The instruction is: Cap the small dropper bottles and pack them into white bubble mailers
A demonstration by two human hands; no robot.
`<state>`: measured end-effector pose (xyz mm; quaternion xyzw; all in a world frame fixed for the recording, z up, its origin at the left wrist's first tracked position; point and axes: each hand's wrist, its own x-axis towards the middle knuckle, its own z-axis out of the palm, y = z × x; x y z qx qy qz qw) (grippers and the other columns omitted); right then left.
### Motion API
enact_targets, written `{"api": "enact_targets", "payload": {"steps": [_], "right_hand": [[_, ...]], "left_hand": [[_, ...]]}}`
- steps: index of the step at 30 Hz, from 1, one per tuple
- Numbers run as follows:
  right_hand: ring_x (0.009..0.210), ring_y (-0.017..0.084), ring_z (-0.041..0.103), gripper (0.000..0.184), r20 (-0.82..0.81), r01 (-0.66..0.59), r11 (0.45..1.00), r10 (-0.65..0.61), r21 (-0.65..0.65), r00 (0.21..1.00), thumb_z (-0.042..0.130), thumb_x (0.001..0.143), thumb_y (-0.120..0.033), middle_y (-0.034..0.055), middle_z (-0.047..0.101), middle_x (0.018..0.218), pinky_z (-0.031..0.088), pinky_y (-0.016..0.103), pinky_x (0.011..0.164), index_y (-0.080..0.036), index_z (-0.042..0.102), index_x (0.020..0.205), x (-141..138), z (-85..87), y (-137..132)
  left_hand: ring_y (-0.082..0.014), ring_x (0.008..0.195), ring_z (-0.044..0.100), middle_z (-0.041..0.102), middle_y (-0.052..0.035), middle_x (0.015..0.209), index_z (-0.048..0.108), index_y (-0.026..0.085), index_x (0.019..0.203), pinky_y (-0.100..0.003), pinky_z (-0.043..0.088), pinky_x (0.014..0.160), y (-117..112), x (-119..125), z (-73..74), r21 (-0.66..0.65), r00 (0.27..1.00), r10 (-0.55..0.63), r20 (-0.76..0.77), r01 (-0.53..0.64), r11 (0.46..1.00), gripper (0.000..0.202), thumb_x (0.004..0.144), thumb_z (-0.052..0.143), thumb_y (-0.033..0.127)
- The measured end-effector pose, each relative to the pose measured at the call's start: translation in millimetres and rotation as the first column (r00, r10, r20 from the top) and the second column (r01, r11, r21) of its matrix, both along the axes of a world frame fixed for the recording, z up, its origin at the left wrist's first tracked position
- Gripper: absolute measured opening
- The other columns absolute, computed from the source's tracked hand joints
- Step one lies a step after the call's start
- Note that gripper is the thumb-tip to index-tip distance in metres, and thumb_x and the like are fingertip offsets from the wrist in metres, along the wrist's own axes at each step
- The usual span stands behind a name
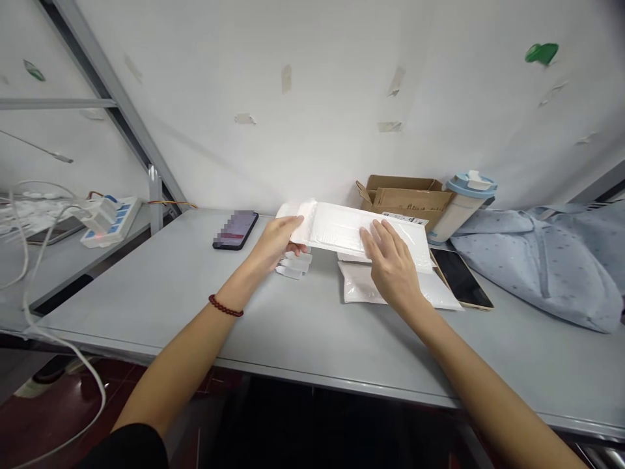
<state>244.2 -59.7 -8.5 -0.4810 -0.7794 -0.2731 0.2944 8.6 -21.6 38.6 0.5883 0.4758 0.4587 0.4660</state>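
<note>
My left hand is closed on the left end of a white padded mailer and holds it just above the grey table. On top of the mailer, towards its right half, my right hand lies flat with the fingers stretched out. Under that hand a stack of more white mailers rests on the table. Small white strips lie below my left hand.
A black phone lies left of the mailer. Behind stand an open cardboard box and a blue-lidded jug. A tablet and light blue cloth are at the right. A power strip with cables sits far left.
</note>
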Motion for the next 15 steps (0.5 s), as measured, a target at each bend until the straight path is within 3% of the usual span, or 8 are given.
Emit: {"api": "enact_targets", "payload": {"steps": [2,4,7,10,12,15], "right_hand": [[0.136,0.032,0.029,0.061,0.006,-0.017,1.000,0.017,-0.024,1.000,0.035,0.083,0.001,0.0189,0.040,0.140,0.039,0.050,0.099,-0.021,0.031,0.140,-5.0,1.1,-3.3],[0.137,0.035,0.026,0.064,0.042,-0.030,0.997,0.033,-0.076,0.999,0.045,0.081,-0.007,0.0205,0.033,0.143,0.034,0.054,0.100,-0.020,0.028,0.141,-9.7,2.8,-7.7],[0.137,0.041,0.018,0.080,0.102,-0.049,0.983,0.067,-0.176,0.993,0.059,0.075,-0.032,0.0216,0.020,0.149,0.025,0.062,0.101,-0.019,0.020,0.143,-15.2,5.6,-15.0],[0.134,0.042,0.021,0.091,0.076,-0.077,0.973,0.095,-0.218,0.993,0.059,0.069,-0.050,0.0213,0.018,0.149,0.021,0.062,0.101,-0.018,0.016,0.143,-17.6,7.4,-19.8],[0.128,0.040,0.029,0.092,0.046,-0.097,0.972,0.109,-0.212,0.993,0.058,0.067,-0.052,0.0213,0.026,0.143,0.022,0.060,0.101,-0.017,0.018,0.142,-17.9,7.9,-20.8],[0.119,0.037,0.037,0.090,0.016,-0.119,0.980,0.123,-0.159,0.992,0.058,0.066,-0.052,0.0195,0.034,0.133,0.022,0.058,0.100,-0.018,0.020,0.140,-17.5,7.3,-19.9]], "left_hand": [[-0.0125,0.056,0.057,0.062,-0.0046,0.070,0.060,0.012,0.077,-0.023,0.043,0.049,-2.0,3.3,-1.2,-0.088,0.991,-0.056,0.119,0.067,0.994,0.016,0.080,0.055,0.027],[-0.0128,0.060,0.058,0.063,-0.0033,0.069,0.062,0.012,0.076,-0.022,0.043,0.052,-5.9,8.8,-3.2,-0.101,0.987,-0.080,0.138,0.095,0.990,0.010,0.076,0.059,0.022],[-0.0143,0.067,0.061,0.067,-0.0035,0.072,0.066,0.012,0.080,-0.023,0.046,0.059,-12.5,17.4,-6.8,-0.092,0.964,-0.245,0.100,0.254,0.963,0.012,0.073,0.064,0.021],[-0.0164,0.075,0.063,0.069,-0.0040,0.077,0.068,0.012,0.084,-0.026,0.049,0.068,-17.3,24.0,-10.8,-0.094,0.908,-0.407,0.094,0.415,0.905,0.018,0.069,0.070,0.023],[-0.0161,0.073,0.063,0.068,-0.0040,0.077,0.068,0.013,0.082,-0.026,0.048,0.067,-18.8,26.8,-13.6,-0.086,0.899,-0.431,0.075,0.436,0.896,0.020,0.070,0.071,0.028],[-0.0125,0.060,0.057,0.064,-0.0023,0.067,0.067,0.012,0.074,-0.023,0.043,0.055,-18.9,28.3,-17.1,-0.063,0.931,-0.365,-0.008,0.364,0.929,0.027,0.073,0.067,0.038]]}}
